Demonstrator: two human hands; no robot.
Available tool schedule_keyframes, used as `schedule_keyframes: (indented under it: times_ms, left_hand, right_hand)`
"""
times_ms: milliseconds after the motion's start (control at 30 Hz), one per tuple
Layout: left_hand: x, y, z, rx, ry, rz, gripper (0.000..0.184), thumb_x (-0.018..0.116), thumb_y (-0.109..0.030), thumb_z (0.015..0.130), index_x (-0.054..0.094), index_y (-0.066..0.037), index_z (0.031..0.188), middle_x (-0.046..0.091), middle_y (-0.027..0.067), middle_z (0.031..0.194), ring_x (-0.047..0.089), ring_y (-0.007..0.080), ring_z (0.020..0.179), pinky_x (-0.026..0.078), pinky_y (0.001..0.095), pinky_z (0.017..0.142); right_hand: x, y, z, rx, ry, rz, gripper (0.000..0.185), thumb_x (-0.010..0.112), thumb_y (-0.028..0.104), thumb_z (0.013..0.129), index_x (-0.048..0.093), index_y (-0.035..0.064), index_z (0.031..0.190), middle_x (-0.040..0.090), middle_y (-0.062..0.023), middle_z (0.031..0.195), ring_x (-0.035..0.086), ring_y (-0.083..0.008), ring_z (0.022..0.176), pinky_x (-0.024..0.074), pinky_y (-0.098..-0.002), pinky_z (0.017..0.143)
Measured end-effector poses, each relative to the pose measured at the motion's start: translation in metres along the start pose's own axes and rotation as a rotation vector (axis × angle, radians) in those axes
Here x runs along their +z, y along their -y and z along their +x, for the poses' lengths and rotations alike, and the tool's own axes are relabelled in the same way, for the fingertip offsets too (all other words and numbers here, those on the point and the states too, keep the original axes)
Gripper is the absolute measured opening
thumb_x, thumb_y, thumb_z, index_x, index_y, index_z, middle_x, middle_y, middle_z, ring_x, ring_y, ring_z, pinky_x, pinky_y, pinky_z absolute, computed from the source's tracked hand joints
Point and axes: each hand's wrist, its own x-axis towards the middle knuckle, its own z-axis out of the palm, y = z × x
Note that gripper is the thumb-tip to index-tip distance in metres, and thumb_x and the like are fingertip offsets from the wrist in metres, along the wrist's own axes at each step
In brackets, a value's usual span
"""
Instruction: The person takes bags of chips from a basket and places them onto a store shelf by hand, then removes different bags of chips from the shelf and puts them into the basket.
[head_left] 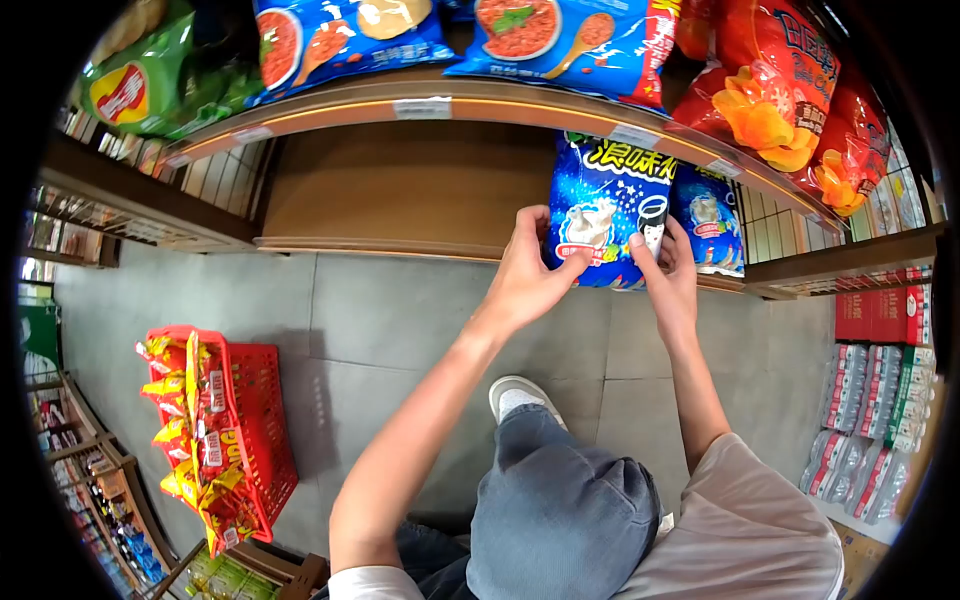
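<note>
A dark blue snack bag (612, 212) with white stars and yellow-edged lettering stands upright at the lower shelf's front. My left hand (535, 266) grips its left side, the thumb lying across the lower front. On the opposite side, my right hand (670, 268) closes round the right edge with its thumb on the front. Just right of it, a similar blue bag (708, 222) stands on the same shelf, partly covered by my hand and the held bag. The backs of both bags are hidden.
Brown lower shelf board (390, 195) extends left of the bags. Above it, a shelf edge (500, 105) carries blue bags (565, 40), red chip bags (770, 90) and green bags (150, 85). A red basket (270, 420) of yellow-red packets stands on the floor. Bottled drinks (850, 400) are stacked right.
</note>
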Motion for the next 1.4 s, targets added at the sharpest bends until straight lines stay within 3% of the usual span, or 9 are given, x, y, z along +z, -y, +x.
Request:
schedule_keyframes:
  times_ms: [300,500,633,733,900,1100,1200,1267,1400]
  left_hand:
    - [-0.068,0.011,-0.068,-0.04,-0.11,0.171,0.074,0.082,-0.032,0.078,0.031,0.005,0.118,0.053,0.0188,0.111,0.06,0.0189,0.097,0.057,0.0302,0.073]
    - [-0.114,0.003,-0.126,-0.085,-0.154,0.252,0.067,0.083,-0.027,0.077,0.033,0.004,0.11,0.059,0.0221,0.11,0.064,0.0237,0.101,0.058,0.0363,0.078]
    - [-0.137,-0.013,-0.159,-0.064,-0.235,0.409,0.063,0.081,-0.017,0.076,0.032,0.003,0.109,0.056,0.0264,0.111,0.066,0.0339,0.099,0.06,0.0374,0.074]
    - [-0.158,-0.02,-0.183,-0.03,-0.33,0.434,0.068,0.082,-0.02,0.075,0.034,0.004,0.116,0.059,0.0269,0.112,0.062,0.0374,0.107,0.051,0.0421,0.087]
    - [-0.192,-0.03,-0.222,0.093,-0.465,0.663,0.066,0.08,-0.016,0.076,0.035,0.004,0.12,0.053,0.0282,0.114,0.056,0.0412,0.108,0.048,0.0431,0.09]
    - [-0.219,-0.059,-0.263,0.096,-0.652,0.635,0.062,0.08,-0.016,0.076,0.039,0.005,0.118,0.057,0.0257,0.11,0.059,0.0372,0.105,0.049,0.0413,0.089]
    - [-0.242,-0.073,-0.275,0.346,-0.773,0.638,0.061,0.081,-0.016,0.076,0.042,0.005,0.119,0.061,0.0227,0.109,0.063,0.0284,0.104,0.051,0.0374,0.088]
    - [-0.255,-0.08,-0.282,0.334,-0.847,0.573,0.063,0.081,-0.017,0.077,0.042,0.005,0.121,0.062,0.0185,0.11,0.062,0.0244,0.104,0.053,0.0354,0.086]
    - [-0.284,-0.079,-0.292,0.342,-0.974,0.428,0.061,0.08,-0.018,0.079,0.041,0.004,0.12,0.06,0.0165,0.113,0.061,0.0227,0.106,0.056,0.0321,0.083]
  right_hand:
    - [0.058,0.001,-0.043,0.086,0.432,0.171,0.076,0.079,0.016,0.08,0.038,-0.0016,0.141,0.058,-0.0113,0.117,0.055,-0.0182,0.109,0.05,-0.0349,0.091]
    - [0.096,0.001,-0.07,0.013,0.609,0.1,0.083,0.084,0.018,0.074,0.038,-0.001,0.139,0.057,-0.0147,0.121,0.056,-0.024,0.114,0.045,-0.0424,0.099]
    - [0.125,0.023,-0.085,-0.045,0.702,0.115,0.074,0.083,0.014,0.074,0.042,-0.0008,0.134,0.057,-0.0141,0.122,0.055,-0.0232,0.115,0.0454,-0.0423,0.099]
    - [0.15,0.039,-0.09,-0.1,0.781,0.105,0.07,0.083,0.011,0.074,0.044,-0.0003,0.131,0.057,-0.0124,0.122,0.056,-0.0224,0.114,0.0456,-0.0405,0.099]
    - [0.199,0.064,-0.097,-0.224,0.891,0.203,0.062,0.082,0.004,0.072,0.049,-0.0012,0.124,0.059,-0.0112,0.118,0.057,-0.0205,0.111,0.046,-0.0374,0.1]
    - [0.244,0.134,-0.097,-0.341,1.133,0.21,0.063,0.08,0.002,0.074,0.048,-0.0019,0.128,0.06,-0.0119,0.119,0.058,-0.0194,0.111,0.0474,-0.0343,0.098]
    - [0.267,0.18,-0.103,-0.472,1.225,0.143,0.063,0.079,0.007,0.078,0.047,-0.0016,0.132,0.06,-0.011,0.119,0.059,-0.0182,0.11,0.048,-0.0322,0.095]
    - [0.288,0.207,-0.109,-0.472,1.297,0.129,0.062,0.077,0.007,0.079,0.047,-0.0014,0.132,0.061,-0.0104,0.117,0.06,-0.0177,0.106,0.0482,-0.0316,0.094]
    - [0.34,0.247,-0.121,-0.628,1.366,-0.03,0.065,0.076,0.028,0.082,0.048,0.0,0.134,0.064,-0.0095,0.114,0.06,-0.015,0.104,0.049,-0.03,0.089]
